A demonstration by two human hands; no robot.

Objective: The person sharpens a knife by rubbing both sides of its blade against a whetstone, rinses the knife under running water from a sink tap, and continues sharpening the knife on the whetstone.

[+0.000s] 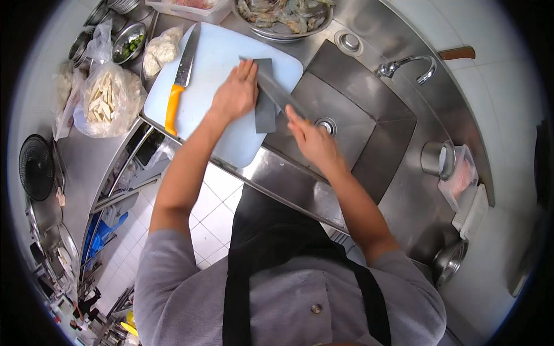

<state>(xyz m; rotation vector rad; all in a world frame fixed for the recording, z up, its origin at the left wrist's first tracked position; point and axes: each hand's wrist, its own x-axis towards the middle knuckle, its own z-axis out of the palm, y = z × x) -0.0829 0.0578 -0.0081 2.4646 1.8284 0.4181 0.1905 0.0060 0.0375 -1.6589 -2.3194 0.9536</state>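
Observation:
A dark grey whetstone (265, 120) lies lengthwise on the pale blue cutting board (218, 57), near the sink side. Across it runs a knife (273, 91), its blade slanting down to the right. My right hand (311, 138) is closed around this knife's handle, which is mostly hidden, with a bit of yellow showing. The fingers of my left hand (238, 89) are stretched out and press flat on the blade near its tip, over the stone. A second knife (183, 72) with a yellow handle rests on the board's left side, untouched.
A steel sink (346, 124) with a faucet (407, 66) adjoins the board. Beyond the board stands a bowl of shrimp (283, 17). Bags of cut white food (107, 101) and a bowl of green pieces (131, 45) are at left. A steel pot (434, 158) stands at right.

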